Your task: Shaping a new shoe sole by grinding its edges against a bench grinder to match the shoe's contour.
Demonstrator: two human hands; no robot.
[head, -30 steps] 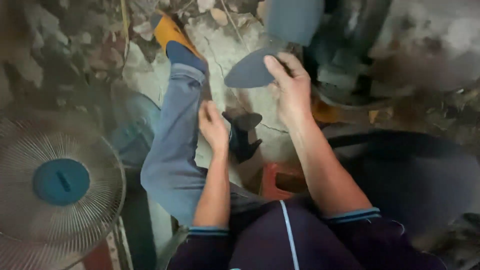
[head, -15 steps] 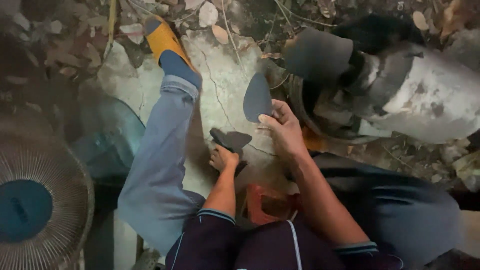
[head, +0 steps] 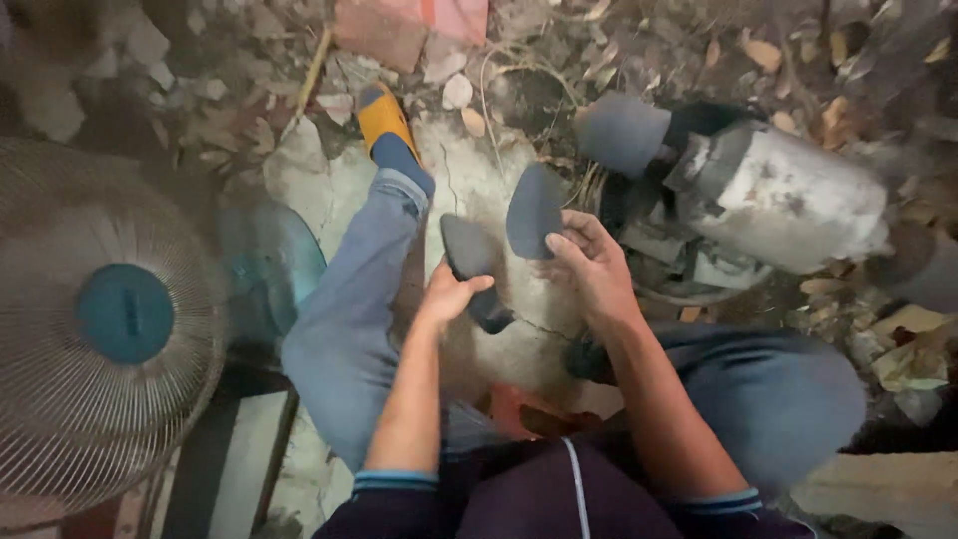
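Observation:
I sit low with my legs apart over cracked concrete. My left hand (head: 451, 294) grips a dark, shoe-shaped piece (head: 469, 262) that points up and away from me. My right hand (head: 591, 262) holds a flat dark grey sole-shaped piece (head: 534, 210) by its lower edge, upright, just to the right of the other piece. The two pieces are close together but apart. My left leg in blue jeans (head: 349, 309) stretches forward and ends in a yellow sandal (head: 382, 115).
A round fan with a wire guard and blue hub (head: 105, 319) stands at the left. A grey metal machine with a round dark end (head: 758, 195) lies at the right. Dry leaves, rubble and a red brick (head: 384, 30) litter the far ground.
My view has shifted right and closer. The left hand has raised the dark shoe-shaped piece toward the grey piece, and my right hand has come lower, away from the machine.

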